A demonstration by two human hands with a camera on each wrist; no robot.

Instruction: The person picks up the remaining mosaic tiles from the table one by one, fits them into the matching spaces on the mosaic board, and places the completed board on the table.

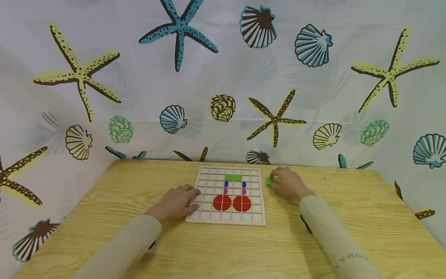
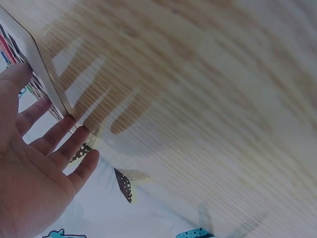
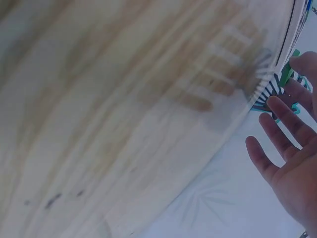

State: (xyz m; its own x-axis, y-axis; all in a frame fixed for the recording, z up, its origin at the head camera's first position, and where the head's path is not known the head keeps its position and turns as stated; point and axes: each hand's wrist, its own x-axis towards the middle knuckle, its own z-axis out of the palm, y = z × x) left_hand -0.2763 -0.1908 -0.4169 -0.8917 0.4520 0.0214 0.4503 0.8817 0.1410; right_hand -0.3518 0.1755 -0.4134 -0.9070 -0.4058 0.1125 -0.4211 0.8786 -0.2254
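Note:
A white gridded board [image 1: 205, 215] lies flat on the table, with red quarter pieces forming two red discs [image 1: 222, 203]. Above them on the grid sit magenta half-rounds [image 1: 225, 191], blue half-rounds [image 1: 226, 183] and a row of green squares [image 1: 233, 177]. My left hand [image 1: 175, 202] touches the board's left edge, its fingers and thumb spread. In the left wrist view, the left hand's [image 2: 44, 163] palm is bare. Just right of the board's upper right corner, my right hand [image 1: 287, 183] pinches a green square tile [image 1: 270, 181] between thumb and index finger; its other fingers are extended [image 3: 265, 148].
The wooden table [image 1: 223, 252] reaches back to a pale curtain [image 1: 216, 77] printed with starfish and shells, which also closes off both sides.

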